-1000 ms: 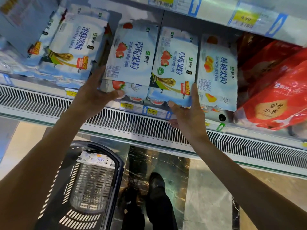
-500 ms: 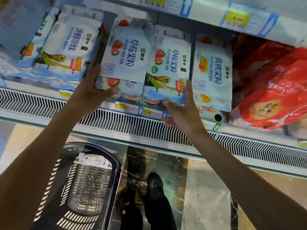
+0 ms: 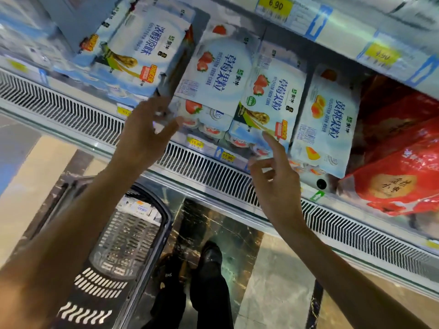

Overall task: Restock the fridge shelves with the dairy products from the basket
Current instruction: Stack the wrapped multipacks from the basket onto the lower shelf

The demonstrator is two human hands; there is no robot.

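Two strawberry yogurt multipacks stand side by side on the fridge shelf (image 3: 209,162), the left pack (image 3: 218,74) and the right pack (image 3: 273,103). My left hand (image 3: 147,134) is just off the left pack's lower corner, fingers spread, holding nothing. My right hand (image 3: 275,181) is below the right pack, its index finger raised close to the pack's bottom edge, the other fingers loose. The dark basket (image 3: 128,236) sits on the floor below my left arm, with one small white carton (image 3: 140,208) at its far end.
A plain yogurt pack (image 3: 142,48) leans to the left of the strawberry packs and a peach pack (image 3: 330,119) stands to their right. Red bags (image 3: 401,172) fill the shelf's right end. An upper shelf edge with price tags (image 3: 275,5) overhangs. My shoe (image 3: 210,255) is beside the basket.
Both hands have let go of the strawberry packs and drawn back a little from them, fingers opening. The packs stay on the shelf.
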